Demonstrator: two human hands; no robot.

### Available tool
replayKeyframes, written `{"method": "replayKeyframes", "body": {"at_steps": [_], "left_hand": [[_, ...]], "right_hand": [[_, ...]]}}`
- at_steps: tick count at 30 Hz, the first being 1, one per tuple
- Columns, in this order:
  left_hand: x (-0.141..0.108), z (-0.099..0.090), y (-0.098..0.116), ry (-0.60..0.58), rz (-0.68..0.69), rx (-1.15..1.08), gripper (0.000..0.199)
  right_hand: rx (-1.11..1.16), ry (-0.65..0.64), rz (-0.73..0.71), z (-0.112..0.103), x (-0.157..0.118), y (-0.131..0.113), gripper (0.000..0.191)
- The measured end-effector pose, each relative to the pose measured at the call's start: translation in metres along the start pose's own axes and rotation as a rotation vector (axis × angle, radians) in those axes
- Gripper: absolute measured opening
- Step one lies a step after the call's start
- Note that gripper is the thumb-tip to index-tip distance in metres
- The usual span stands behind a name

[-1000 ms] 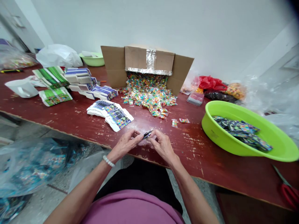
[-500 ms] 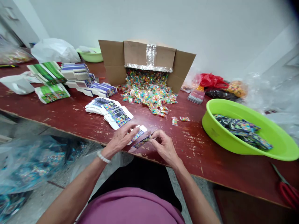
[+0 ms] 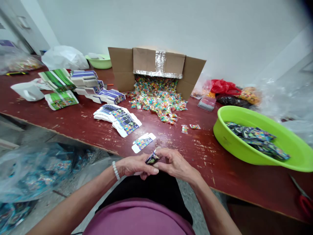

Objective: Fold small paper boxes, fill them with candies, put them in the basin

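Observation:
A small dark printed packet (image 3: 152,158) is held between my two hands at the table's front edge. My left hand (image 3: 137,165), with a white bead bracelet at the wrist, grips its left side, thumb on top. The fingers and thumb of my right hand (image 3: 173,162) pinch its right side. Just beyond them a flat printed carton (image 3: 143,141) lies on the table. A fanned stack of similar cartons (image 3: 125,123) is further left. Small wrapped candies (image 3: 156,99) spill from an open cardboard box (image 3: 122,67) at the back.
At the right stands a green basin (image 3: 232,151) with dark packets (image 3: 256,138) inside. Red-handled scissors (image 3: 304,204) lie at the right edge. Green cartons (image 3: 61,99), purple cartons (image 3: 110,96) and a white cup (image 3: 29,91) are at the left. Plastic bags (image 3: 41,173) fill the floor at lower left.
My left hand has come down from above the flat carton and closed on the packet. Both hands have moved toward my body with it, leaving the flat carton uncovered.

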State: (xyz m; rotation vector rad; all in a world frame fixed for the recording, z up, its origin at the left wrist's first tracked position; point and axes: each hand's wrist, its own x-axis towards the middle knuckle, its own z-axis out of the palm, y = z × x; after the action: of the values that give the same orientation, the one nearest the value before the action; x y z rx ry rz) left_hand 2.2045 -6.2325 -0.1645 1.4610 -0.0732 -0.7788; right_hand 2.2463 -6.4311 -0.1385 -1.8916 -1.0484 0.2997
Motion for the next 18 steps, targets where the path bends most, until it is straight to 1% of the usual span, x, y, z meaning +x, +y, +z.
{"method": "replayKeyframes", "body": {"at_steps": [2,3,4,5,6,7,8,10,11,12,13,14,16,18], "left_hand": [[0.0,0.003,0.003,0.132,0.067,0.089,0.036],[0.0,0.004,0.005,0.215,0.107,0.143,0.034],[0.0,0.006,0.007,0.287,0.142,0.181,0.033],[0.0,0.008,0.009,0.333,0.17,0.195,0.033],[0.0,0.01,0.009,0.354,0.192,0.182,0.034],[0.0,0.012,0.009,0.359,0.202,0.147,0.035],[0.0,0.014,0.008,0.353,0.202,0.095,0.037],[0.001,0.017,0.005,0.312,0.21,0.001,0.039],[0.002,0.017,0.003,0.298,0.229,-0.011,0.038],[0.002,0.017,0.002,0.293,0.253,0.004,0.037],[0.002,0.016,0.001,0.3,0.283,0.04,0.036],[0.002,0.015,0.001,0.318,0.317,0.086,0.034],[0.0,0.014,0.0,0.397,0.388,0.126,0.032],[-0.001,0.015,0.0,0.491,0.438,0.087,0.042]], "right_hand": [[0.012,0.032,-0.041,0.003,0.0,0.001,0.024],[0.026,0.103,-0.042,0.007,0.001,0.003,0.026],[0.041,0.218,-0.018,0.012,0.001,0.006,0.028],[0.061,0.357,0.027,0.016,0.002,0.009,0.032],[0.09,0.488,0.082,0.021,0.003,0.013,0.037],[0.131,0.572,0.129,0.026,0.004,0.017,0.04],[0.186,0.597,0.158,0.029,0.004,0.019,0.039],[0.305,0.51,0.157,0.033,0.005,0.023,0.025],[0.342,0.467,0.151,0.034,0.004,0.023,0.022],[0.355,0.455,0.155,0.034,0.004,0.023,0.024],[0.342,0.473,0.17,0.032,0.003,0.022,0.027],[0.309,0.499,0.187,0.031,0.003,0.021,0.028],[0.223,0.525,0.206,0.028,0.003,0.019,0.027],[0.2,0.533,0.204,0.027,0.005,0.019,0.022]]}}
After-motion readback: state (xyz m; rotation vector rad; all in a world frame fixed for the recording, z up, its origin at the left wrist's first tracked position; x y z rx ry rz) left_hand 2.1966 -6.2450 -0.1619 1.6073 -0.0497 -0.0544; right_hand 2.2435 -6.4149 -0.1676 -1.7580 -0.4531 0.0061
